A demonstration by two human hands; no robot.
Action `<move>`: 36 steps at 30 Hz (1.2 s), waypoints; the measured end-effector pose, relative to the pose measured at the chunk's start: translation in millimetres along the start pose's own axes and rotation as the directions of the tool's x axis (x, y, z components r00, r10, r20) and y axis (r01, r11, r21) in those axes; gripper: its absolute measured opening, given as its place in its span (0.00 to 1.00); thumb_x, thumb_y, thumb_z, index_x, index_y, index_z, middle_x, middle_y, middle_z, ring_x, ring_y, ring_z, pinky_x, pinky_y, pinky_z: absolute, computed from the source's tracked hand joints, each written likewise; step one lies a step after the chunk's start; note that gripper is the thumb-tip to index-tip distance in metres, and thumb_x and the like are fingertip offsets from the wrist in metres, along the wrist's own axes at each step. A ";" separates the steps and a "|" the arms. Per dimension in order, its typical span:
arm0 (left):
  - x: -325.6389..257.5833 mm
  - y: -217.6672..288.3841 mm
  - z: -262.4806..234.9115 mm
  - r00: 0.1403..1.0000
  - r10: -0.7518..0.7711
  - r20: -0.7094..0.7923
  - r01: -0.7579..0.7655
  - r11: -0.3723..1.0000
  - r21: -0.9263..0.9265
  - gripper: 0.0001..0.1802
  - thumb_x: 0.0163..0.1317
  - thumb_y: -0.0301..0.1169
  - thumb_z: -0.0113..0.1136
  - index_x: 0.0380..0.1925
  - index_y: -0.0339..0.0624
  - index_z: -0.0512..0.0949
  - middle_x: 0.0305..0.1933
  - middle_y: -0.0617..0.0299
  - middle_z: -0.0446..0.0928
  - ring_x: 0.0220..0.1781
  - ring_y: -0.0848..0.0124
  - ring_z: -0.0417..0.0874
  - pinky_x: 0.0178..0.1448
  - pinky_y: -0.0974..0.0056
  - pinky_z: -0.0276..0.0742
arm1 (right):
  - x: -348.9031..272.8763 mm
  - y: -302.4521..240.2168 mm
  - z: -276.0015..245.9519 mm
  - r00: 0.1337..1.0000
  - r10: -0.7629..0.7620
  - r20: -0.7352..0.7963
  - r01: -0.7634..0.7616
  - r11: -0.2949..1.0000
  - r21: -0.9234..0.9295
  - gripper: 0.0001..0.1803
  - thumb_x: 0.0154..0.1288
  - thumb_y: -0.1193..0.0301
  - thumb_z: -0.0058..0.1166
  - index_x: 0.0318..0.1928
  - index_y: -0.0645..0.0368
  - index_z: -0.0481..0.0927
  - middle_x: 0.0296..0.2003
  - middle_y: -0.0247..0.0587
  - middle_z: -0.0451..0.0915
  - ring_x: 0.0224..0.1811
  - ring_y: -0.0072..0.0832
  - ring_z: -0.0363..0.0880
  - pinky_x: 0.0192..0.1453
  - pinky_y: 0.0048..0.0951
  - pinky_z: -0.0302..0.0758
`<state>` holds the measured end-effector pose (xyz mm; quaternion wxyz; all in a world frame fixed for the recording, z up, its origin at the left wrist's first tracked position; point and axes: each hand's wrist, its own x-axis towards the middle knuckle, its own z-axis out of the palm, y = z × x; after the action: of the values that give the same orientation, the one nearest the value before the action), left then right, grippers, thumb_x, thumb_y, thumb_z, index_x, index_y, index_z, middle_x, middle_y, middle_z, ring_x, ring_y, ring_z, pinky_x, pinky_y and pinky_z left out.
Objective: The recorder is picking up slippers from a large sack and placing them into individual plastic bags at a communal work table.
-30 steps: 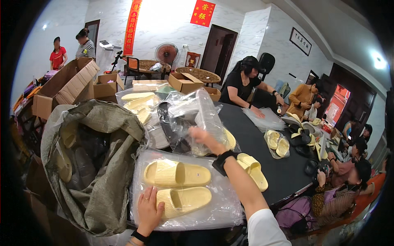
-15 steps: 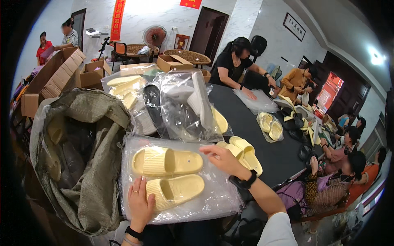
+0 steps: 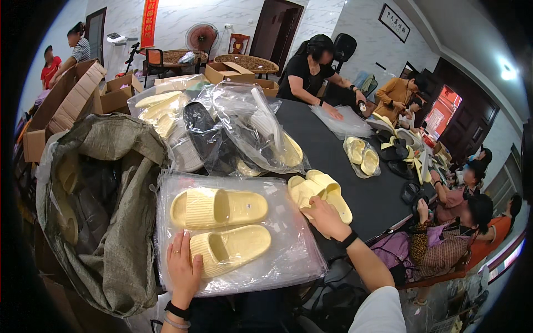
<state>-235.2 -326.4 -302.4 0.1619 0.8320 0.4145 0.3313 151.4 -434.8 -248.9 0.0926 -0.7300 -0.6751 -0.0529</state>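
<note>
Slippers point(image 3: 219, 210), unbagged, lie on bags point(image 3: 297, 244) against the left hand point(image 3: 184, 267), its grip apart; the right hand point(image 3: 327, 220), grip unclear, touches another unbagged pair point(image 3: 330, 188). Bagged pairs point(image 3: 214, 133) lie beyond.

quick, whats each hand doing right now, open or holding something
Left hand: open, resting against a pale yellow ribbed slipper.
Right hand: at another pale yellow slipper on the black table; grip cannot be told.

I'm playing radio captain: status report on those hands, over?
Left hand against near yellow slipper, on clear bags. Right hand at yellow pair alongside. Bagged slippers heaped beyond, blocking neither hand.
</note>
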 end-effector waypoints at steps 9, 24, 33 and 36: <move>-2.1 1.2 0.5 1.000 -0.003 -0.007 0.002 1.000 -0.030 0.29 0.63 0.44 0.44 0.59 0.37 0.63 0.63 0.48 0.63 0.65 0.53 0.63 0.67 0.51 0.52 | -10.8 53.1 25.7 0.960 0.274 -0.051 -0.276 0.910 -0.310 0.11 0.58 0.68 0.51 0.41 0.54 0.79 0.51 0.42 0.72 0.43 0.36 0.76 0.46 0.41 0.72; 2.6 3.2 -0.8 1.000 0.019 -0.021 -0.020 0.999 -0.037 0.28 0.62 0.42 0.46 0.59 0.37 0.64 0.62 0.47 0.64 0.64 0.54 0.64 0.67 0.52 0.53 | 31.5 -45.7 -13.2 0.977 0.202 -0.075 -0.190 0.972 0.141 0.24 0.61 0.52 0.52 0.39 0.65 0.78 0.35 0.52 0.80 0.37 0.43 0.79 0.42 0.36 0.74; 0.3 -0.5 -1.2 1.000 0.010 -0.016 -0.010 1.000 -0.029 0.29 0.61 0.41 0.47 0.60 0.37 0.63 0.62 0.47 0.64 0.64 0.54 0.64 0.68 0.51 0.52 | 10.9 -15.8 -32.7 0.698 0.408 0.589 -0.671 0.661 0.336 0.29 0.61 0.48 0.50 0.34 0.67 0.77 0.25 0.43 0.79 0.26 0.29 0.76 0.33 0.28 0.72; 1.0 -0.8 -0.7 1.000 0.013 -0.013 -0.013 1.000 -0.029 0.29 0.61 0.41 0.47 0.60 0.37 0.62 0.63 0.47 0.63 0.64 0.54 0.63 0.68 0.51 0.51 | 3.7 -17.7 -36.1 0.911 0.383 0.156 -0.413 0.861 0.297 0.27 0.62 0.50 0.50 0.33 0.67 0.78 0.22 0.38 0.77 0.23 0.23 0.74 0.30 0.24 0.71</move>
<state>-235.7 -325.1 -301.9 0.1690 0.8301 0.4053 0.3437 135.7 -437.4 -211.7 0.1889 -0.8300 -0.5128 0.1120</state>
